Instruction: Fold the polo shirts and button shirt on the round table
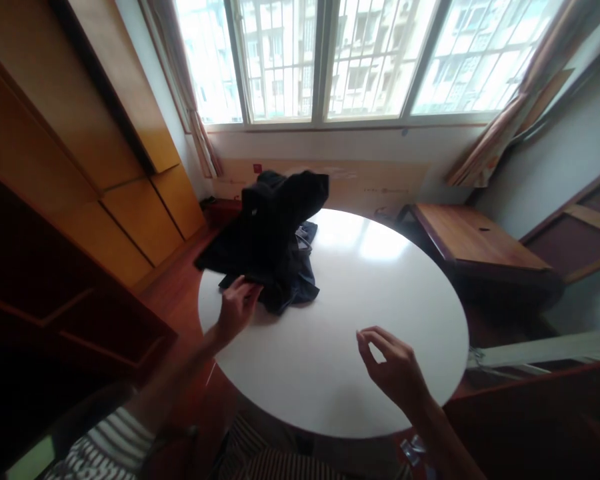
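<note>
Our left hand (236,308) pinches the near edge of the dark garment (273,240) — bunched in a heap at the far left of the round white worktop (380,300). Our right hand (393,367) hovers empty over the worktop's near side, fingers loosely curled, well apart from the cloth.

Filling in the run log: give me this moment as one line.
left hand: gripping dark garment at near edge | right hand: empty, above round white table | garment: heaped at table's far left
</note>
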The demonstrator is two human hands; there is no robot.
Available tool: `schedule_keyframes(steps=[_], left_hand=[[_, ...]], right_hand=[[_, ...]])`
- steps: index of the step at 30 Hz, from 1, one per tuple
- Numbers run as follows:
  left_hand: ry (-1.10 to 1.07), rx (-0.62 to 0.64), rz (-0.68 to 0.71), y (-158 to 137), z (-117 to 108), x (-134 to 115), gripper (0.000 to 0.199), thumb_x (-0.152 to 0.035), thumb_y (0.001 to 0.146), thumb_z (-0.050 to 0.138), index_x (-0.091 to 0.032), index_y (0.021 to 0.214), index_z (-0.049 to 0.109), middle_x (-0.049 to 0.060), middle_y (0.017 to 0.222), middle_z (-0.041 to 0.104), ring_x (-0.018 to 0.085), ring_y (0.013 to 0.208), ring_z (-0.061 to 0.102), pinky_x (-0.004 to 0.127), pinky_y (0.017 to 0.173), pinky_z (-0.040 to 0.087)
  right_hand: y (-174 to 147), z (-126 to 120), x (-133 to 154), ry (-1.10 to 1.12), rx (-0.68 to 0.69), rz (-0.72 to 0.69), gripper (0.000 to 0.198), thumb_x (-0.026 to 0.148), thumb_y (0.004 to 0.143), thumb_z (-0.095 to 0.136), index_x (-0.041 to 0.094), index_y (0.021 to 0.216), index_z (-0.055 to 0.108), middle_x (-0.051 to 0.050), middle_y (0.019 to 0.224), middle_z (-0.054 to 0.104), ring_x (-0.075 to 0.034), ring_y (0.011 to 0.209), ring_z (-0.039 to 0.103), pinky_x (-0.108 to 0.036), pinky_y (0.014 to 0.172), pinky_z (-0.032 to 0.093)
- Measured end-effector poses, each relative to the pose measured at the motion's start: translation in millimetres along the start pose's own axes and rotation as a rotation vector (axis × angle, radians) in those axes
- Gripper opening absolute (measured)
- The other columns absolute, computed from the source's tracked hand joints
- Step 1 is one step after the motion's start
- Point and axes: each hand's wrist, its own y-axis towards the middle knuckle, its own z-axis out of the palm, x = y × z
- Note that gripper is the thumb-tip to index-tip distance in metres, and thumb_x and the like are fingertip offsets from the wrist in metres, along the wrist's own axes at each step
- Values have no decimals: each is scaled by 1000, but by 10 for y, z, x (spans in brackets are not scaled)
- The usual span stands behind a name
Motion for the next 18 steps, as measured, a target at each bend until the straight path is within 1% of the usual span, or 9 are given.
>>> schedule_keyframes(steps=[1,3,5,7,9,12,13,15,18], left_hand=[[-23,105,35,-209,47,3,19,-30,95,56,-20,86,69,5,85,65,18,80,64,27,76,53],[-79,267,81,-446,87,-3,20,-28,97,53,-21,94,71,6,89,66,17,81,65,27,77,53],[-119,396,98,-479,50,-17,21,-28,99,51,-21,98,71,6,91,66,16,82,66,27,77,53],[-145,468,93,-365,-35,-18,23,-30,99,51,-21,94,72,6,87,67,16,78,66,27,74,53],[-147,422,59,-127,-120,30,27,-33,99,51,-21,87,72,4,77,66,16,70,64,27,70,52],[-79,165,-30,450,-149,253,30,-34,99,50,-21,82,71,2,72,67,16,70,65,28,74,53],[-54,85,-52,686,-119,364,28,-35,98,51,-21,83,70,3,76,68,17,74,66,29,78,53],[-36,-1,-78,1168,2,604,25,-37,96,55,-19,84,68,5,85,71,18,81,67,31,81,53],[-9,-39,-111,1747,301,905,26,-41,91,63,-16,86,62,5,89,70,17,86,66,32,84,52]], right_hand=[[24,49,-33,2,47,32,15,16,95,55,19,81,61,-5,80,66,-16,71,65,-30,67,54],[89,159,-106,7,148,56,13,23,96,55,18,91,65,-9,93,69,-21,84,68,-36,77,57],[176,292,-192,2,265,48,19,30,96,57,18,108,66,-14,113,67,-26,104,66,-44,89,56],[286,456,-294,-1,396,38,45,39,92,63,19,131,58,-19,136,57,-32,125,55,-51,100,50],[420,648,-405,5,522,52,81,52,83,71,18,150,39,-23,153,38,-36,142,37,-55,110,41],[660,950,-542,-9,633,115,127,67,67,78,18,161,9,-26,163,11,-41,151,11,-60,116,27],[750,1041,-565,-23,642,134,134,69,64,79,19,161,2,-26,164,4,-43,151,6,-63,115,24],[940,1196,-567,-62,627,137,138,67,62,81,24,161,-5,-23,165,-7,-47,150,-2,-68,113,21],[1238,1375,-495,-143,579,55,132,56,62,85,33,161,1,-14,165,-19,-53,147,-8,-75,109,18]])
